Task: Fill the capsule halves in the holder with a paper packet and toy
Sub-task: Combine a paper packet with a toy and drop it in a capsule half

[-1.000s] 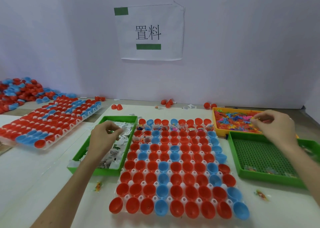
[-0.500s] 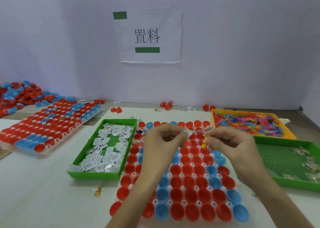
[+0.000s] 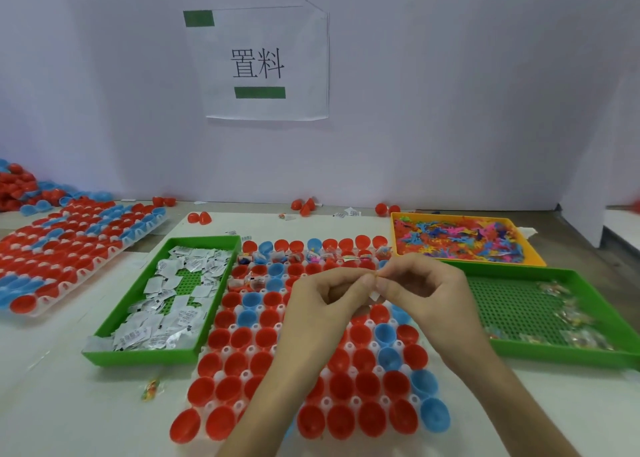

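- Red and blue capsule halves (image 3: 239, 338) stand open side up in rows in the translucent holder (image 3: 221, 375) at the middle of the white table (image 3: 52, 404).
- Several halves in the far rows hold small wrapped bits; the near rows show bare insides.
- The left hand (image 3: 322, 304) and the right hand (image 3: 426, 290) meet fingertip to fingertip above the middle of the holder, both with fingers curled.
- A white paper packet (image 3: 374, 296) is pinched between the two hands; only its lower corner shows, just below the touching thumbs and forefingers.
- A yellowish sliver (image 3: 375, 275) shows where the fingertips meet; whether it is the toy I cannot tell.
- The packet hangs above the holder, touching no capsule half.
- A green tray (image 3: 138, 356) of loose white packets lies just left of the holder.
- An orange tray (image 3: 533, 248) of bright plastic toys sits at far right, with a second green tray (image 3: 554, 352) in front of it.
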The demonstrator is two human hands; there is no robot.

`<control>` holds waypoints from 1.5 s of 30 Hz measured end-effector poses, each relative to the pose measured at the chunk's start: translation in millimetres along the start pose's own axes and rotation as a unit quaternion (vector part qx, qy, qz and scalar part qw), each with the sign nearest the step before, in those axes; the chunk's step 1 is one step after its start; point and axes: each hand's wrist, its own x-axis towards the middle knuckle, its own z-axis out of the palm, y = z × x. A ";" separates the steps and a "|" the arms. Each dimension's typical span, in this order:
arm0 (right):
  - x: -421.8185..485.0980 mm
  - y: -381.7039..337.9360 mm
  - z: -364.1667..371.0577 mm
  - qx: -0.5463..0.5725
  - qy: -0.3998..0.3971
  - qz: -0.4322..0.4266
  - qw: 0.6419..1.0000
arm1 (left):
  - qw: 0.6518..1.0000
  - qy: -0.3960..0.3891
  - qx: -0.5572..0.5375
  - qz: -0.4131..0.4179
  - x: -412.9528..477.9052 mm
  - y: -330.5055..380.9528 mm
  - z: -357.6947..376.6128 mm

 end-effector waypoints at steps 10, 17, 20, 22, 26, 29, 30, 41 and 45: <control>20.0 8.1 -63.2 -0.138 0.073 0.027 0.987 | 0.995 0.034 -0.087 -0.019 -1.7 -3.1 -13.3; 14.7 40.3 -111.8 -0.417 -0.146 0.213 0.871 | 0.994 0.059 -0.095 -0.019 -2.2 -5.2 -24.9; 14.5 38.5 -108.5 -0.398 -0.181 0.219 0.872 | 0.992 0.050 -0.107 -0.032 -3.8 -6.0 -23.7; 15.1 37.4 -108.5 -0.408 -0.189 0.220 0.866 | 0.992 0.045 -0.116 -0.035 -3.9 -3.6 -24.1; 17.0 37.4 -106.6 -0.403 -0.192 0.227 0.866 | 0.992 0.058 -0.112 -0.032 -4.1 2.5 -27.3; 17.0 36.7 -105.6 -0.408 -0.164 0.212 0.873 | 0.991 0.058 -0.114 -0.039 -5.1 3.2 -26.7; 16.8 35.4 -105.5 -0.413 -0.140 0.193 0.879 | 0.991 0.053 -0.117 -0.042 -5.7 2.8 -25.9; 4.7 -3.4 -25.6 -0.054 -0.083 0.023 0.995 | 0.999 -0.015 -0.032 0.035 -20.3 -5.2 -3.2; -1.8 -1.1 -11.9 0.012 -0.111 0.045 0.993 | 0.998 0.014 -0.009 0.065 -24.2 -9.2 -3.7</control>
